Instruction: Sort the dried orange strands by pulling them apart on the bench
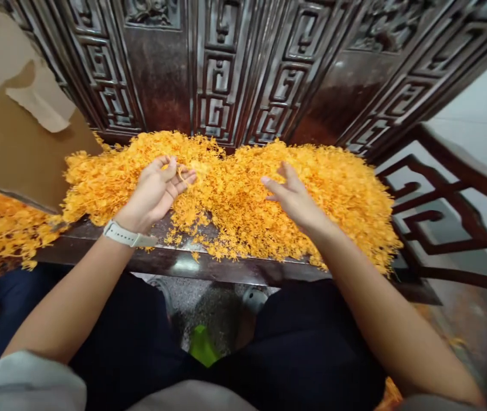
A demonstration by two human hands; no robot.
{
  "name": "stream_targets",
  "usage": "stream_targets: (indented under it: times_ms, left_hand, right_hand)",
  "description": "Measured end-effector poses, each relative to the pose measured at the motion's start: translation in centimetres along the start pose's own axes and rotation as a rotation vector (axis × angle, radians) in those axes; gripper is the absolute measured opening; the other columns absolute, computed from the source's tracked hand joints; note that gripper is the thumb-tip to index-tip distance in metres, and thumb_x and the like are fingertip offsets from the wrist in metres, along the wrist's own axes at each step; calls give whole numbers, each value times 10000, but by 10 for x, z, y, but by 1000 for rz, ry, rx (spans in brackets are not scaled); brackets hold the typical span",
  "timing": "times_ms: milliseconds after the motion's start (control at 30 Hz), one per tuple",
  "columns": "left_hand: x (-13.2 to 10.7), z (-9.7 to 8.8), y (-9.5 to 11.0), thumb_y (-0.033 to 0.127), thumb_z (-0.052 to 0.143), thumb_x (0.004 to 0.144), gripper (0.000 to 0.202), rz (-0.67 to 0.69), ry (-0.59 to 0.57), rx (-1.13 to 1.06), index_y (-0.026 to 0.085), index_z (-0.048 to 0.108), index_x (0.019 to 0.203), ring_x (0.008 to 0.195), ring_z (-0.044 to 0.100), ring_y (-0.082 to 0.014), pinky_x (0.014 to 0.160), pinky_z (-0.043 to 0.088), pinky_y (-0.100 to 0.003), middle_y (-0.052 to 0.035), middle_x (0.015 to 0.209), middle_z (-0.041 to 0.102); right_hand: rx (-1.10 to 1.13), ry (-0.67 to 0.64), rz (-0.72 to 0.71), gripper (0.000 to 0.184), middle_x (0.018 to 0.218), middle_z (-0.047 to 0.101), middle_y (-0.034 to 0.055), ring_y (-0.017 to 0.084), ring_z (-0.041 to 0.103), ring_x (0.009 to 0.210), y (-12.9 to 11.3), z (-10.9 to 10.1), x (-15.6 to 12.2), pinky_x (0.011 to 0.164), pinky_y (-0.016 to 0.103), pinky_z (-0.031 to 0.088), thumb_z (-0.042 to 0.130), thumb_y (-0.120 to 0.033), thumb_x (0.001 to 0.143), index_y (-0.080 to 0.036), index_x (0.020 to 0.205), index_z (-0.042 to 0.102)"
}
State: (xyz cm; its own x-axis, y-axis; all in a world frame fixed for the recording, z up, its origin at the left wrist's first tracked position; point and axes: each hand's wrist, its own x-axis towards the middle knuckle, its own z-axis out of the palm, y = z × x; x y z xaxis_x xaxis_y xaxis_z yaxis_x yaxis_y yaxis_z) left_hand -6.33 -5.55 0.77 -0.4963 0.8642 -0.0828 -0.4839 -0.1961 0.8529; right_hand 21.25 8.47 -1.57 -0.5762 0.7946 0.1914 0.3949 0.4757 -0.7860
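Resting across the middle of the frame is one broad heap of orange flower sprigs [243, 194], too many to count, spread over a dark wooden bench [192, 264] whose front edge runs along the centre of the picture. Two hands work above it. The left hand [157, 188], left of centre, is turned palm up with its fingers [183, 176] curled narrowly around a few thin orange sprigs, pinched between thumb and fingertips just above the heap. One pale wristband [127, 234] sits on that wrist. The right hand [292, 197], right of centre, hovers over the heap with its fingers [274, 185] spread wide and holding nothing; whether they brush the sprigs below cannot be told.

A second, smaller mass of the same orange sprigs [1, 228] lies at the left edge, partly hidden behind one brown cardboard sheet [16, 142] that leans in the upper left. Carved dark wooden panels [243, 63] fill the top of the frame behind the heap. One carved armrest [444, 211] stands at the right. Dark trousers [303, 337] cover the lower frame, with one green object [202, 345] on the floor between the legs.
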Motion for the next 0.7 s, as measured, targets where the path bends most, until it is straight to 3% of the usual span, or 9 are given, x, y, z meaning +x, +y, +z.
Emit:
stream_targets:
  times_ms: [100, 167, 267, 333, 400, 500, 600, 700]
  left_hand:
    - [-17, 17, -15, 35, 615, 992, 166, -76, -70, -33, 187, 569, 942, 857, 761, -147, 904, 659, -313, -50, 859, 726]
    - [-25, 24, -27, 45, 635, 981, 163, -96, -127, -17, 187, 564, 947, 860, 756, -147, 867, 652, -296, -53, 879, 735]
    - [-30, 26, -39, 162, 741, 959, 189, -68, -211, 81, 203, 556, 963, 783, 729, -149, 745, 621, -265, -39, 850, 727]
    - [-30, 25, -41, 253, 802, 933, 245, 2, -254, 179, 218, 564, 981, 683, 674, -131, 653, 567, -235, -13, 789, 702]
    - [-30, 24, -38, 333, 842, 906, 281, 94, -290, 308, 225, 591, 974, 614, 604, -113, 600, 509, -217, -3, 753, 683]
    - [-33, 27, -29, 401, 870, 872, 274, 222, -367, 547, 208, 679, 913, 655, 573, -127, 609, 472, -229, -29, 787, 680]
    - [-38, 31, -22, 411, 866, 864, 260, 276, -461, 732, 191, 738, 809, 662, 534, -146, 592, 428, -249, -35, 750, 644]
    - [-42, 32, -21, 417, 874, 845, 296, 234, -523, 801, 181, 745, 722, 577, 439, -132, 532, 333, -257, -14, 630, 564]
  right_hand:
    - [287, -178, 90, 982, 1702, 389, 180, 334, 584, 1372, -28, 20, -15, 1041, 500, 590, 738, -630, 917, -353, 1709, 228]
    - [404, -285, 8, 996, 1656, 456, 155, 309, 575, 1355, -44, 34, -24, 1065, 472, 570, 832, -582, 855, -341, 1676, 322]
    - [524, -328, -91, 750, 1357, 661, 107, 232, 622, 1123, -52, 48, -29, 980, 409, 558, 867, -543, 832, -272, 1471, 582]
    - [568, -333, -109, 586, 1048, 685, 40, 170, 584, 897, -50, 50, -29, 845, 352, 530, 881, -535, 819, -234, 1280, 679]
    - [594, -313, -93, 484, 829, 590, -19, 131, 497, 752, -48, 47, -26, 711, 308, 453, 908, -537, 786, -210, 1072, 695]
    - [661, -271, -51, 501, 728, 496, -48, 107, 432, 677, -47, 38, -22, 631, 295, 367, 923, -573, 750, -205, 846, 597]
    - [733, -247, -29, 519, 708, 497, -50, 102, 413, 630, -47, 30, -20, 595, 299, 336, 885, -627, 774, -217, 861, 579]
    - [734, -233, -7, 521, 661, 456, -63, 97, 356, 581, -44, 27, -21, 561, 301, 300, 858, -660, 788, -228, 876, 579]
